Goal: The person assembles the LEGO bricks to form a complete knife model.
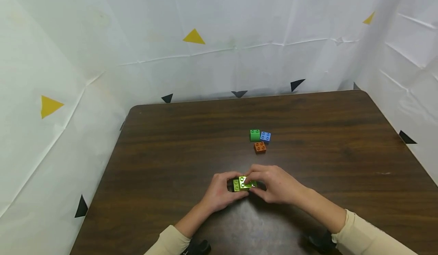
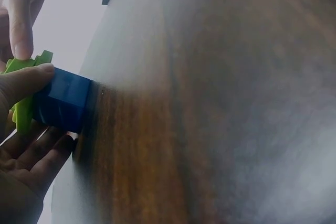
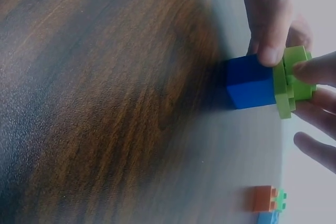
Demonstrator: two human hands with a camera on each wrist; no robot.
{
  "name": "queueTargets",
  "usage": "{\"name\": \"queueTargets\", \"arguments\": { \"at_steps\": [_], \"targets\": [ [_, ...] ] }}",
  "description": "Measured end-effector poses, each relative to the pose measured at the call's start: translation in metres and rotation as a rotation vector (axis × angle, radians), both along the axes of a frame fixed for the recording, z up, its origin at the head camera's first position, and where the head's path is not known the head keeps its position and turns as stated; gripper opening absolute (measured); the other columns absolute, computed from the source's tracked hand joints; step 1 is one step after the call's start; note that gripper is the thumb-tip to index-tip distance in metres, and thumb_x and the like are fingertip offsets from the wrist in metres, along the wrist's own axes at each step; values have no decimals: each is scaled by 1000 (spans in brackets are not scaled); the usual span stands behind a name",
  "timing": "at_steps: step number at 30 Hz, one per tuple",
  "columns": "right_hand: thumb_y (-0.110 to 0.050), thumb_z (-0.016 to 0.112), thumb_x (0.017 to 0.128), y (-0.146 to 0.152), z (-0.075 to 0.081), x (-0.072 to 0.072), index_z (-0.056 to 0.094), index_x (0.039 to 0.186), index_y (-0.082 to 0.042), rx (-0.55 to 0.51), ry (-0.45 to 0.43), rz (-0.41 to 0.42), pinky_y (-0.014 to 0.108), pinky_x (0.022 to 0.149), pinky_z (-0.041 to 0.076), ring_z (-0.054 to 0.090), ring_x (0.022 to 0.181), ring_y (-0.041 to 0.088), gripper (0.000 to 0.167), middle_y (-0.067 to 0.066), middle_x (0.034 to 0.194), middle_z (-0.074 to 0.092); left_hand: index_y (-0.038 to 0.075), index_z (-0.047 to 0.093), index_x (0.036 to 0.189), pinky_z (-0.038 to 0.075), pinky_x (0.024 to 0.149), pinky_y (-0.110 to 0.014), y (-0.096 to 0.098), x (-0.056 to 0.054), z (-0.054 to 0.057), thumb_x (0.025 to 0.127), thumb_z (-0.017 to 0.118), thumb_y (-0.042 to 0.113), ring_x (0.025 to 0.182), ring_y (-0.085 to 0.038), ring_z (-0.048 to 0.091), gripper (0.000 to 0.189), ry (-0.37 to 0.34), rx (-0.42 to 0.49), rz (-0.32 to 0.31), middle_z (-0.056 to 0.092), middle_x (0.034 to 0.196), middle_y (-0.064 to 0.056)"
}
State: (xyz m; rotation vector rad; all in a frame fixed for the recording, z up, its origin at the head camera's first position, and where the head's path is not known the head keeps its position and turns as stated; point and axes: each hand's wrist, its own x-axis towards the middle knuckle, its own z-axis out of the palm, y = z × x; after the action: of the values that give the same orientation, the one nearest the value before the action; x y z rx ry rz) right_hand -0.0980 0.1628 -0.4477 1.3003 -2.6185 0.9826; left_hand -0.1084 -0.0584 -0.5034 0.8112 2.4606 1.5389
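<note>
A blue block [image 3: 251, 85] stands on the table, with a flat lime-green piece [image 3: 282, 95] on top of it and a lime-green toy brick [image 1: 242, 182] uppermost. My left hand [image 1: 224, 191] holds the stack from the left, thumb on the near side and fingers on the far side. In the left wrist view its thumb lies across the lime piece and the top of the blue block [image 2: 63, 98]. From the right, my right hand [image 1: 275, 182] pinches the uppermost lime-green brick between thumb and fingers. Its fingers partly hide that brick in the head view.
Beyond the hands, a green brick [image 1: 254, 135], a light blue brick [image 1: 265, 136] and an orange brick [image 1: 260, 147] sit close together on the dark wooden table [image 1: 171, 141]. White sheeting [image 1: 219, 15] with yellow and black triangles surrounds the table's back and sides.
</note>
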Motion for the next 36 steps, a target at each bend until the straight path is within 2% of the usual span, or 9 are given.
{"name": "queueTargets", "arguments": {
  "at_steps": [5,14,36],
  "targets": [
    [-12,81,80,-1,2,1,74,99,-16,26,18,-12,23,66,52,61,74,7,21,-9,99,62,19,73,107,54,74,-30,1,1,0,76,87,22,85,-5,64,34,-7,13,3,71,99,9],
    [-12,82,79,-2,5,3,74,98,-16,55,30,-23,23,63,52,62,72,8,21,-8,98,62,19,73,106,54,73,-29,1,1,0,76,87,22,84,-4,64,34,-1,11,3,71,98,10],
    [-13,82,79,-5,13,4,75,95,-18,124,-4,-57,24,63,52,59,71,6,18,-9,97,61,20,71,110,53,72,-26,0,1,3,79,85,28,86,-4,64,35,-12,-4,-20,71,102,9]
  ]
}}
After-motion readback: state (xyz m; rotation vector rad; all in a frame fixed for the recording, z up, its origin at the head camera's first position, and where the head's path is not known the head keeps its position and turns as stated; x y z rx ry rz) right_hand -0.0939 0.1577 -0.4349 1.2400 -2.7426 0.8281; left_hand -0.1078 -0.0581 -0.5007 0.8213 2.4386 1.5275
